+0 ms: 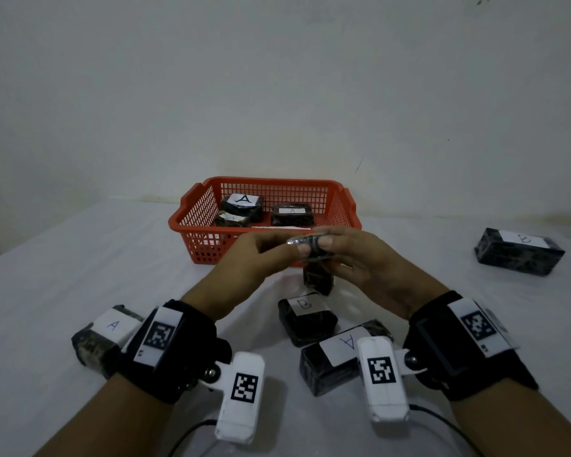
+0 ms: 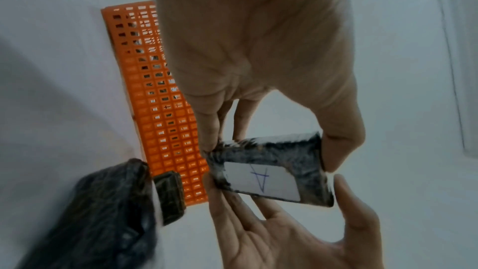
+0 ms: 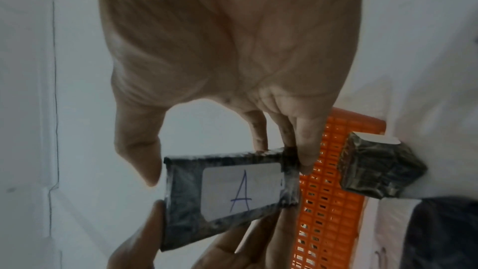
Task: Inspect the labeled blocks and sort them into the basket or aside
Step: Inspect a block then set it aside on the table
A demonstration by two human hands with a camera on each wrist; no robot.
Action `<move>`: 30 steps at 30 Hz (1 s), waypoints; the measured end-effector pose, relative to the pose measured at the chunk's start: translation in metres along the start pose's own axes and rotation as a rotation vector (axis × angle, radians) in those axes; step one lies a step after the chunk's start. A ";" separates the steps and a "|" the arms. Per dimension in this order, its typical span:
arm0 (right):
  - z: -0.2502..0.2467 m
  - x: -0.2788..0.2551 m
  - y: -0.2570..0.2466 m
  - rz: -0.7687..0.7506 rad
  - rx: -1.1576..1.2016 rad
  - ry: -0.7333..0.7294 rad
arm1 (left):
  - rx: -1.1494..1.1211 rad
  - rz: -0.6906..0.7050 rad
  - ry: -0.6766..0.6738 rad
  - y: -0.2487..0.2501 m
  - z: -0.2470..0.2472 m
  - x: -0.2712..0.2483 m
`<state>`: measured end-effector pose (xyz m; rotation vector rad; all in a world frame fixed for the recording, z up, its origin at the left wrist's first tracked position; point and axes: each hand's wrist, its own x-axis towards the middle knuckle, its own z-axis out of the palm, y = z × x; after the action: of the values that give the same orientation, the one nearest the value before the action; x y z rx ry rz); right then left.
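Both hands hold one dark wrapped block [image 1: 310,249] up in front of the orange basket [image 1: 192,206]. Its white label reads A [image 3: 240,191], also seen in the left wrist view [image 2: 261,179]. My left hand [image 1: 290,250] pinches the block's left end between thumb and fingers. My right hand [image 1: 330,249] pinches the right end the same way. Inside the basket lie several dark blocks; two show A labels [image 1: 243,201] [image 1: 292,212].
On the white table lie an A block [image 1: 106,334] by my left wrist, a B block [image 1: 307,318], an A block [image 1: 333,361] and a dark block [image 1: 317,280] under my hands. A B block [image 1: 518,252] lies apart at the far right. A wall stands behind the basket.
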<state>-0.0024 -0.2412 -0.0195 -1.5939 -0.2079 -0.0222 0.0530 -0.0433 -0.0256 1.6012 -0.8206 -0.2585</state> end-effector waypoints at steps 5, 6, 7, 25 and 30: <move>-0.002 0.001 0.003 -0.056 -0.025 0.036 | 0.001 0.013 0.000 -0.005 -0.004 0.000; -0.002 0.002 0.004 -0.074 -0.026 0.052 | 0.000 0.005 -0.019 -0.005 -0.004 0.000; -0.003 0.003 0.005 -0.083 -0.020 0.058 | -0.008 -0.003 -0.040 -0.005 -0.004 0.000; -0.004 0.003 0.008 -0.064 0.083 -0.048 | -0.009 -0.032 -0.012 -0.005 -0.007 0.000; -0.006 0.006 0.009 -0.040 0.051 -0.005 | -0.102 -0.085 -0.044 -0.009 -0.008 0.001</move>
<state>0.0055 -0.2468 -0.0277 -1.5393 -0.2420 -0.0434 0.0617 -0.0373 -0.0323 1.5406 -0.7620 -0.3911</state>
